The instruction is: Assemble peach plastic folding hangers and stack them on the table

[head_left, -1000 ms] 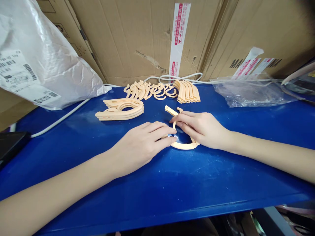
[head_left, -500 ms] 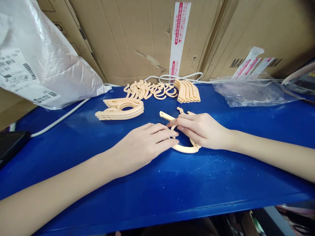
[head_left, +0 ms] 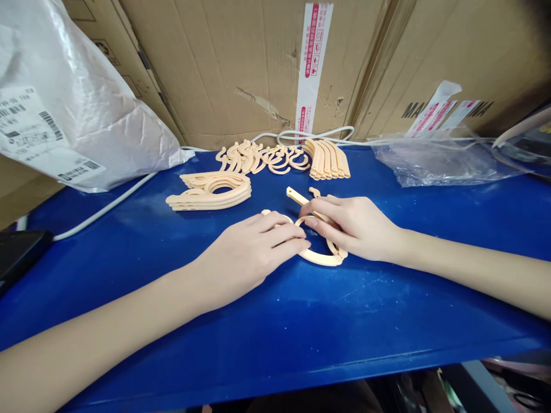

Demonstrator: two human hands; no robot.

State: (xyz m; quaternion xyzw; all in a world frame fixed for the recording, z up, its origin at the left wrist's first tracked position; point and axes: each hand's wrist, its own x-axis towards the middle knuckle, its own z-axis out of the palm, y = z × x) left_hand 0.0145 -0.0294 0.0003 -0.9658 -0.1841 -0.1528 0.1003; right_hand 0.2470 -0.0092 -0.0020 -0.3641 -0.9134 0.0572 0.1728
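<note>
Nearest us, the bare blue tabletop [head_left: 301, 332] fills the lower middle of the frame; just beyond it, at the centre and a little right, lies the cream plastic folding hanger [head_left: 321, 259], its curved lower arm bowing towards us and running roughly left to right between our two hands; our left hand [head_left: 258, 246] reaches in from the lower left, its fingers laid over the hanger's left part, and with its thumb hidden we cannot tell how firmly it grips; our right hand [head_left: 361, 226] comes from the right edge, fingers bent and closed narrowly on the hanger's right part; the relation that matters is the holed bar [head_left: 296, 197], whose long axis slants from upper left down to lower right beneath our right fingers, its free end pointing away from us; the right hand touches this bar and is the nearer, while the left fingertips sit apart from it, to its lower left; farther off, left of centre, a stack of folded hangers [head_left: 210, 198] rests flat; behind it, at upper centre, lie loose hooks [head_left: 258, 158], with a row of curved hanger arms [head_left: 329, 160] just to their right; last come a white cable [head_left: 318, 136] and the cardboard box [head_left: 215, 69].
</note>
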